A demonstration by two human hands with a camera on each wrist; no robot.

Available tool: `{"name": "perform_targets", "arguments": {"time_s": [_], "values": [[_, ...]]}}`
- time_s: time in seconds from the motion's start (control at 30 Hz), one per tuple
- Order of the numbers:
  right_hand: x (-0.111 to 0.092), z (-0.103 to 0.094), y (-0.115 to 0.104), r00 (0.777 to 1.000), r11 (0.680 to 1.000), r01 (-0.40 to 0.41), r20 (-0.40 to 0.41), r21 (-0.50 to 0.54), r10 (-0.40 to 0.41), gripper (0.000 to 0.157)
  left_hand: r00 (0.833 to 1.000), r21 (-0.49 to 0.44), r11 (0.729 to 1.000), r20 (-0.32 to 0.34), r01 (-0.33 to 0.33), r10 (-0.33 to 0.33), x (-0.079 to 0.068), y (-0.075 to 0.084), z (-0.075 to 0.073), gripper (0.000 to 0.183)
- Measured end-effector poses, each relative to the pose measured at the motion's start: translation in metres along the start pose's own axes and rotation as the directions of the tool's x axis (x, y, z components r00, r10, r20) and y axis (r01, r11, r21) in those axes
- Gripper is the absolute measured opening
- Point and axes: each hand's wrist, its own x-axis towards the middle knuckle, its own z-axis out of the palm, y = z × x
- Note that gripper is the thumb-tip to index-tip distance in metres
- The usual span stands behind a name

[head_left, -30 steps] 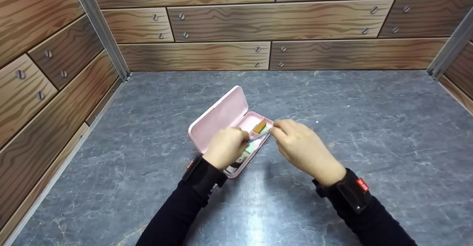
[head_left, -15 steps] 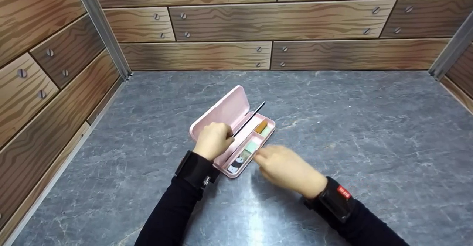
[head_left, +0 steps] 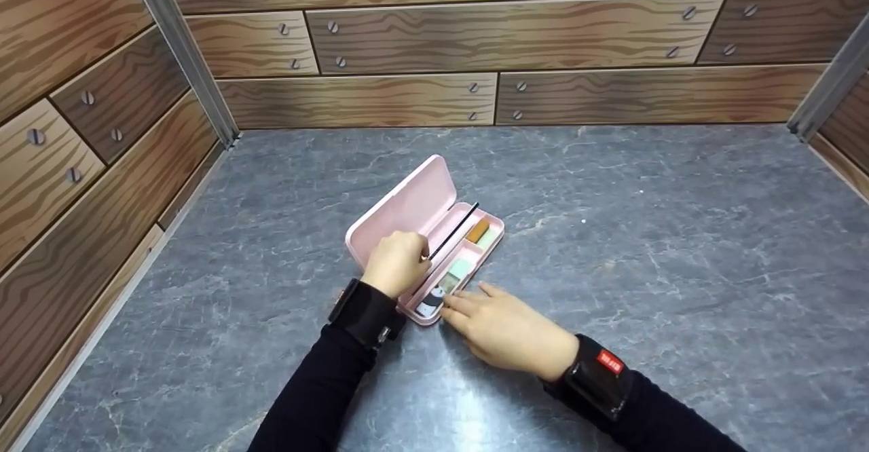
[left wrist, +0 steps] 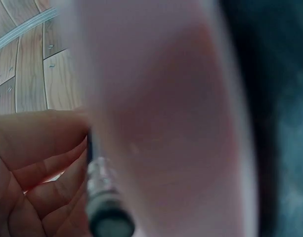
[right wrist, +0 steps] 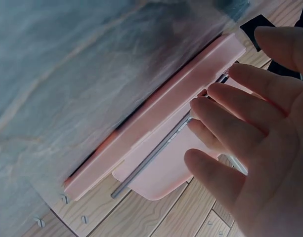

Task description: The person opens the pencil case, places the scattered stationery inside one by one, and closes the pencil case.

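Observation:
A pink pencil case (head_left: 407,211) lies with its lid raised on the tabletop. My left hand (head_left: 397,262) pinches a dark pencil (head_left: 453,232), held slanting over the case's long back compartment. In the left wrist view the pencil's end (left wrist: 110,222) and metal band show beside the fingers, close to the blurred pink lid. My right hand (head_left: 512,333) has its fingers extended at the case's near edge; whether they touch it I cannot tell. Inside the front compartments sit a brown block (head_left: 478,230), a mint-green piece (head_left: 459,268) and a black-and-white piece (head_left: 431,300).
A grey marbled tabletop (head_left: 665,269) spreads around the case. Wood-patterned walls (head_left: 360,102) border it at the back and sides, with metal strips (head_left: 197,58) in the corners. Small white specks (head_left: 583,221) lie right of the case.
My right hand has let go of the pencil and moved down toward the case's near corner, its fingers extending. My left hand has swung the pencil lengthwise over the case and lowered it.

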Motion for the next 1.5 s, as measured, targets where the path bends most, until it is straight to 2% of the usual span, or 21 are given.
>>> {"name": "perform_targets", "arguments": {"time_s": [0.17,0.53,1.0,1.3,1.5], "values": [[0.0010,-0.0006,-0.0020,1.000,1.000,-0.005,0.027,0.003,0.005,0.040,1.000,0.010,1.000,0.014,0.012,-0.012,-0.0014,0.0004,0.0013,0.003],[0.0005,-0.0006,-0.0041,0.997,0.999,-0.035,0.074,0.025,0.033,0.043,0.995,0.016,1.000,0.091,0.027,-0.028,-0.0015,0.0029,0.0011,0.003],[-0.0007,0.0000,-0.0047,0.998,1.000,-0.026,0.065,0.012,0.025,0.044,0.989,-0.027,0.999,0.143,0.039,-0.035,-0.0002,0.0039,0.0009,0.009],[-0.0008,-0.0006,-0.0059,0.996,0.999,-0.039,0.080,0.016,0.038,0.045,0.988,-0.099,0.995,0.151,-0.013,0.028,0.0005,0.0034,0.0021,0.015],[-0.0010,-0.0010,-0.0070,0.995,0.999,-0.045,0.089,0.019,0.043,0.046,0.985,-0.098,0.995,0.172,-0.009,0.026,0.0004,0.0035,0.0024,0.014]]}}
